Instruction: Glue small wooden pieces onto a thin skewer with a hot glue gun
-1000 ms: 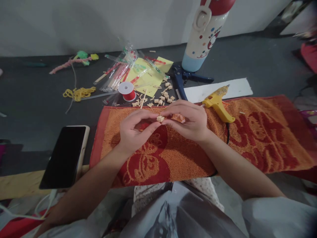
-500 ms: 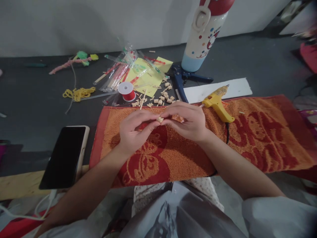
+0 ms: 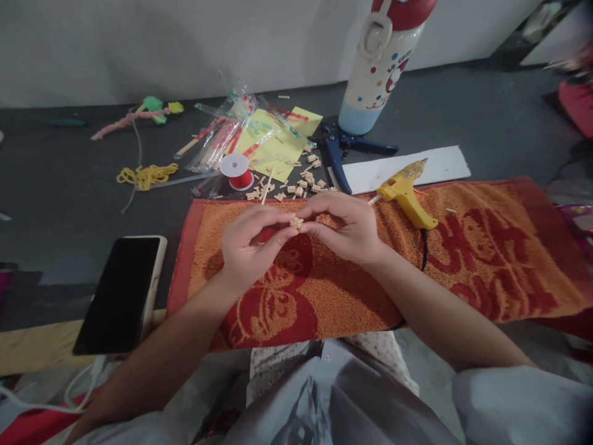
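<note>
A small cluster of pale wooden stick pieces (image 3: 296, 223) was located between my two grips, above the towel. My left grip (image 3: 250, 238) pinched its left side between thumb and fingertips, the gap no wider than the cluster; my right grip (image 3: 348, 224) pinched the right side likewise. Beneath lay an orange-and-red towel (image 3: 352, 293). Beyond its far edge, short cut wooden pieces (image 3: 307, 180) were scattered on the dark surface (image 3: 463, 117), near a longer wooden stick (image 3: 267, 185) and a red-wound spool (image 3: 239, 179). To the right, a yellow glue gun (image 3: 407, 196) lay with its nozzle over a white strip (image 3: 365, 176). A blue-handled tool (image 3: 335, 162) lay beside that strip, near an upright bottle (image 3: 377, 80). A smartphone (image 3: 121, 290) lay left of the towel.
</note>
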`<state>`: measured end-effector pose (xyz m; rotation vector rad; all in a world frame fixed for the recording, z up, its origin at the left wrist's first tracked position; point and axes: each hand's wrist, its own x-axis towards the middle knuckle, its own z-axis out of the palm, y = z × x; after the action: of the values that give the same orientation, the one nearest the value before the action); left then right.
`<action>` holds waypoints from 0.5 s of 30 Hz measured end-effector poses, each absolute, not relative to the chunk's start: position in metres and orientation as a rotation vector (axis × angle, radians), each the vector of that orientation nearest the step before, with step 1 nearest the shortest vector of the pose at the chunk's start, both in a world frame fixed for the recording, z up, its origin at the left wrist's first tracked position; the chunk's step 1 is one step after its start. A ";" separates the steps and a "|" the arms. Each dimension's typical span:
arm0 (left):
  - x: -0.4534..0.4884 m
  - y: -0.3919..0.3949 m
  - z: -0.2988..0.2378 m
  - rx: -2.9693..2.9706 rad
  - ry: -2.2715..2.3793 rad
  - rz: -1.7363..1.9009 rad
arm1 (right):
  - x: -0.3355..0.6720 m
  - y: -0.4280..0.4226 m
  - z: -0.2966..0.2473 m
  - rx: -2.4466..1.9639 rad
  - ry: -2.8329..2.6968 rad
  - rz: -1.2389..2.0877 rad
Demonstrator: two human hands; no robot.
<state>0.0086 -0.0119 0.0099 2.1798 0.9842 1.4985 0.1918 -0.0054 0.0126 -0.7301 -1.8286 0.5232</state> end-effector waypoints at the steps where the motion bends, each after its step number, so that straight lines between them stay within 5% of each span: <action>1: 0.008 -0.012 0.010 2.181 0.976 1.505 | 0.191 -0.006 0.012 -0.737 -1.804 0.548; 8: 0.010 -0.012 0.007 2.090 1.032 1.540 | 0.188 -0.005 0.007 -0.728 -1.741 0.683; 15: 0.010 -0.011 0.009 2.172 0.976 1.573 | 0.194 -0.003 0.009 -0.713 -1.866 0.471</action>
<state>0.0097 -0.0110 0.0086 2.1724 0.9759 1.5731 0.1935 -0.0030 0.0093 -0.7134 -1.8661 0.4709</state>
